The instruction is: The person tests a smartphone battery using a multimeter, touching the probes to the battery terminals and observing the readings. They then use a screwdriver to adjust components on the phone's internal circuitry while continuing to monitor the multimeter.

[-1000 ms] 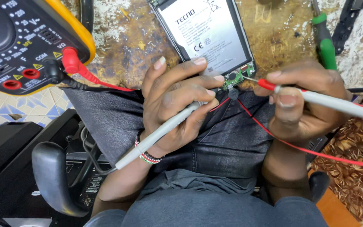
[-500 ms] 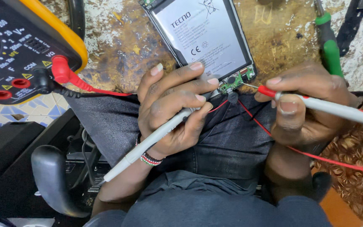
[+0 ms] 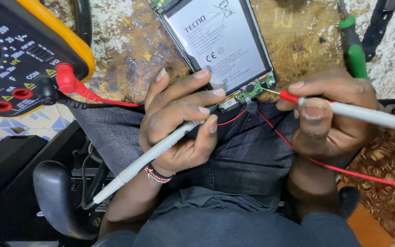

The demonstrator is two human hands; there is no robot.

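Observation:
An opened phone (image 3: pixel 220 43) lies back-up on the worn bench, its grey battery and a small green circuit board (image 3: pixel 252 90) at the near end exposed. My left hand (image 3: pixel 179 121) grips a grey test probe with a black tip (image 3: pixel 156 151), its tip at the phone's lower edge. My right hand (image 3: pixel 328 114) holds a grey probe with a red tip (image 3: pixel 357 112), whose metal point touches the green board. A beaded bracelet sits on my left wrist.
A yellow and black multimeter (image 3: pixel 19 55) sits at the upper left with a red lead (image 3: pixel 76 87) and a black lead plugged in. A green-handled screwdriver (image 3: pixel 354 50) lies at the upper right. A black chair armrest (image 3: pixel 56 201) is at the lower left.
The view has shifted slightly, so the phone and multimeter sit a little higher and left. Both hands keep the probes at the phone's lower end.

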